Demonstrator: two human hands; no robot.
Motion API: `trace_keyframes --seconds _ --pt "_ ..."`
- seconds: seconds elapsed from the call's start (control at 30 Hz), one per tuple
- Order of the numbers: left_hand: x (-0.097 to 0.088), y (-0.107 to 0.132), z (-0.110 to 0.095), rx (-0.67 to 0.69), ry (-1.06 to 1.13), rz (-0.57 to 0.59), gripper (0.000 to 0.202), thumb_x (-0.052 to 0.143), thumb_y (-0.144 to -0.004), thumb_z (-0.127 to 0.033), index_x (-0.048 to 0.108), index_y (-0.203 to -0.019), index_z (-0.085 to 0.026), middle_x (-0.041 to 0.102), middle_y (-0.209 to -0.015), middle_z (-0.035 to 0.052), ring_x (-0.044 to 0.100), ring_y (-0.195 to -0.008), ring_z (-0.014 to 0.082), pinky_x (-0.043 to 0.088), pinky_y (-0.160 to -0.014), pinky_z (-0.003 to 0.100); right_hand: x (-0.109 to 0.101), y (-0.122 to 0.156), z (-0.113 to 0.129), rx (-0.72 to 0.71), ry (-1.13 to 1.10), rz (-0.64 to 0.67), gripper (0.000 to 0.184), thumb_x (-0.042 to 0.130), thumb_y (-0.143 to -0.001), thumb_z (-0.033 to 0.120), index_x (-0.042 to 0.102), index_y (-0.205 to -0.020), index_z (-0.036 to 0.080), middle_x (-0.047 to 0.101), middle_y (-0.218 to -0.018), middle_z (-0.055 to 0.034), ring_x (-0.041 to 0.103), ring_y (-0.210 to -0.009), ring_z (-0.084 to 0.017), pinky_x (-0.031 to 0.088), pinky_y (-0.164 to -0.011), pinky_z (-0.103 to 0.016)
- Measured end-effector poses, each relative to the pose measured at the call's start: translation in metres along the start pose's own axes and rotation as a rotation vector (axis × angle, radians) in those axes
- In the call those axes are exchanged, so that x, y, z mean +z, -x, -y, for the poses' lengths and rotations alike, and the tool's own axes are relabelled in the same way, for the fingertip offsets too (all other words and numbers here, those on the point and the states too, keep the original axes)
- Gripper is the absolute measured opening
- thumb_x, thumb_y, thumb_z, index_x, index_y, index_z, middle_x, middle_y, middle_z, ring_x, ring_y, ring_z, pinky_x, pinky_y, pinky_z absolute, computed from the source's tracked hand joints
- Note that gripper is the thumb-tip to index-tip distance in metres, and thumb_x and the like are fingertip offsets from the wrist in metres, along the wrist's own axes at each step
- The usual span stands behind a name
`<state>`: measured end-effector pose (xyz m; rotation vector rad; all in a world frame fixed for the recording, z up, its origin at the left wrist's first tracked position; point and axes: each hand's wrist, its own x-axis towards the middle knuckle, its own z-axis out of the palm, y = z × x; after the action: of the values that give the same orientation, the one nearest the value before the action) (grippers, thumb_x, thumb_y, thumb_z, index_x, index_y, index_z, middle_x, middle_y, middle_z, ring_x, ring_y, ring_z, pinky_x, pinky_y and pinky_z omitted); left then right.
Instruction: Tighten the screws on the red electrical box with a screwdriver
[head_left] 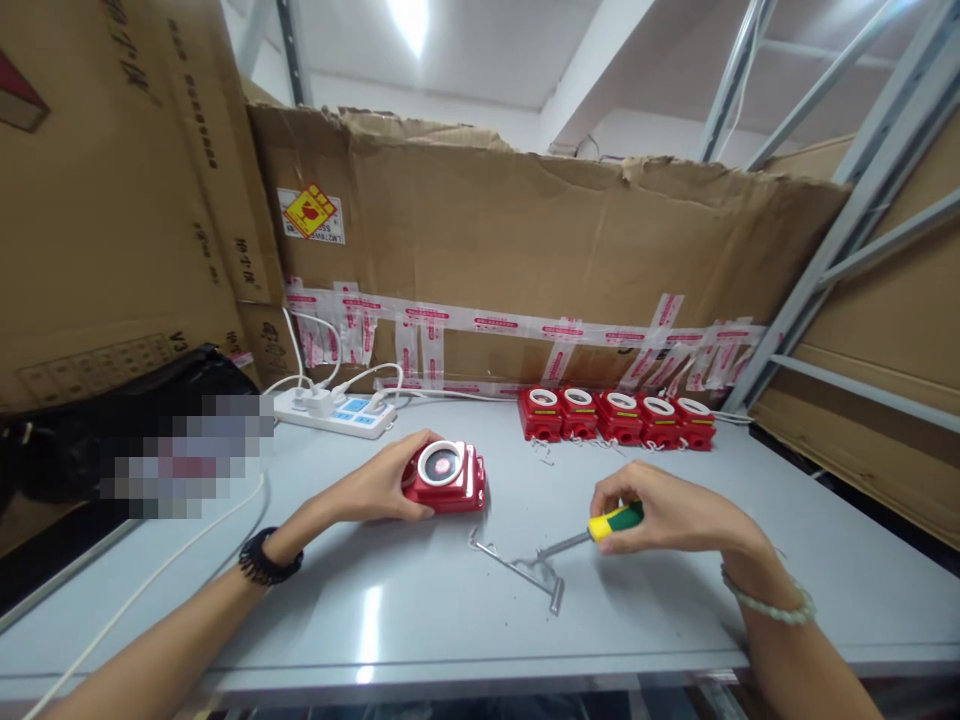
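Observation:
My left hand (pixel 394 475) is wrapped round a red box-like device (pixel 448 492) with a white ring about a dark round window, resting on the table. In my right hand (pixel 652 510) is a screwdriver (pixel 611 522) with a yellow and green handle. Its shaft slants down to the left, its tip close to a thin metal rod (pixel 516 570) with a short crosspiece. Whether tip and rod touch, I cannot tell. A thin pale strand or wire lies by the rod, too blurred to make out.
Several similar red devices (pixel 619 420) stand in a row at the back right, with white cords before them. A white power strip (pixel 337 412) with plugs sits back left. Cardboard (pixel 480 240) walls the grey table (pixel 420 620); a white cable (pixel 157 570) crosses its left side.

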<state>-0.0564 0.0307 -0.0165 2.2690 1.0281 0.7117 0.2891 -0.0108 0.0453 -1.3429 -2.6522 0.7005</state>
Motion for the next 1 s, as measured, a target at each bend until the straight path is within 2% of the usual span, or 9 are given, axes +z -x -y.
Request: trace_keyframes --seconds 0.27,0.37,0.47,0.5,0.57,0.63,0.7,0.8,1.0 --pt "0.001 -0.002 0.012 0.002 -0.121 0.014 0.065 0.074 -0.064 -0.032 0.044 -0.122 -0.022 0.057 -0.118 0.0056 0.056 -0.102 0.0251 0.045 -0.089 0.037 0.009 -0.007 0.0 0.001 0.042 0.019 0.024 0.072 -0.067 0.039 0.071 -0.078 0.019 0.064 -0.068 0.0 0.052 -0.063 -0.012 0.036 -0.056 -0.022" --pt "0.005 0.0 0.005 0.055 -0.247 -0.154 0.071 0.072 -0.069 -0.037 0.039 -0.13 -0.022 0.049 -0.13 0.0102 0.049 -0.115 0.0286 0.04 -0.097 0.042 0.012 -0.01 0.001 -0.004 0.044 0.021 0.026 0.071 -0.067 0.042 0.071 -0.079 0.019 0.063 -0.068 0.0002 0.052 -0.063 -0.012 0.036 -0.056 -0.022" --pt "0.025 0.003 -0.02 0.236 -0.365 -0.366 0.039 0.062 -0.081 -0.03 0.051 -0.117 -0.02 0.057 -0.117 0.0096 0.051 -0.112 0.0262 0.036 -0.1 0.046 0.015 -0.012 0.003 -0.002 0.058 0.002 0.029 0.071 -0.067 0.044 0.071 -0.082 0.02 0.064 -0.071 -0.0003 0.053 -0.066 -0.013 0.037 -0.059 -0.023" --pt "0.035 0.004 -0.03 0.323 -0.355 -0.33 0.029 0.058 -0.084 -0.028 0.054 -0.113 -0.021 0.06 -0.111 0.0086 0.053 -0.108 0.024 0.039 -0.097 0.043 0.016 -0.012 0.004 -0.001 0.064 -0.006 0.03 0.071 -0.067 0.045 0.071 -0.084 0.02 0.064 -0.073 -0.0005 0.054 -0.067 -0.013 0.037 -0.061 -0.023" --pt "0.056 0.005 -0.047 0.412 -0.312 -0.083 0.032 0.057 -0.087 -0.031 0.052 -0.117 -0.021 0.061 -0.111 0.0079 0.054 -0.106 0.022 0.043 -0.094 0.038 0.018 -0.012 0.006 -0.006 0.068 -0.008 0.032 0.071 -0.067 0.045 0.07 -0.087 0.021 0.064 -0.074 -0.0006 0.054 -0.07 -0.014 0.038 -0.063 -0.024" --pt "0.073 0.005 -0.055 0.364 -0.286 0.059 0.039 0.057 -0.087 -0.034 0.049 -0.123 -0.02 0.061 -0.112 0.0091 0.055 -0.104 0.0226 0.045 -0.091 0.037 0.018 -0.011 0.006 -0.014 0.07 -0.003 0.033 0.072 -0.066 0.047 0.07 -0.088 0.021 0.064 -0.075 -0.0005 0.055 -0.071 -0.015 0.038 -0.064 -0.024" --pt "0.082 0.004 -0.055 0.301 -0.263 0.146 0.03 0.057 -0.088 -0.031 0.054 -0.116 -0.02 0.063 -0.104 0.0068 0.058 -0.096 0.021 0.048 -0.083 0.033 0.017 -0.01 0.005 -0.008 0.079 -0.008 0.034 0.072 -0.065 0.047 0.069 -0.088 0.022 0.064 -0.075 -0.0006 0.055 -0.072 -0.015 0.038 -0.064 -0.024" --pt "0.085 0.005 -0.049 0.268 -0.218 0.176 0.014 0.053 -0.09 -0.021 0.061 -0.101 -0.022 0.063 -0.098 0.0037 0.059 -0.09 0.0172 0.048 -0.078 0.027 0.013 -0.006 0.003 0.019 0.083 -0.02 0.034 0.072 -0.066 0.046 0.069 -0.088 0.022 0.063 -0.075 -0.001 0.055 -0.071 -0.015 0.038 -0.063 -0.025" --pt "0.08 0.015 -0.054 0.145 -0.187 0.19 0.015 0.054 -0.08 -0.009 0.064 -0.087 -0.018 0.062 -0.089 0.0032 0.059 -0.077 0.0141 0.046 -0.068 0.021 -0.003 0.01 -0.002 0.023 0.006 -0.102 0.032 0.072 -0.067 0.041 0.067 -0.09 0.019 0.063 -0.074 -0.001 0.055 -0.067 -0.014 0.041 -0.06 -0.024"
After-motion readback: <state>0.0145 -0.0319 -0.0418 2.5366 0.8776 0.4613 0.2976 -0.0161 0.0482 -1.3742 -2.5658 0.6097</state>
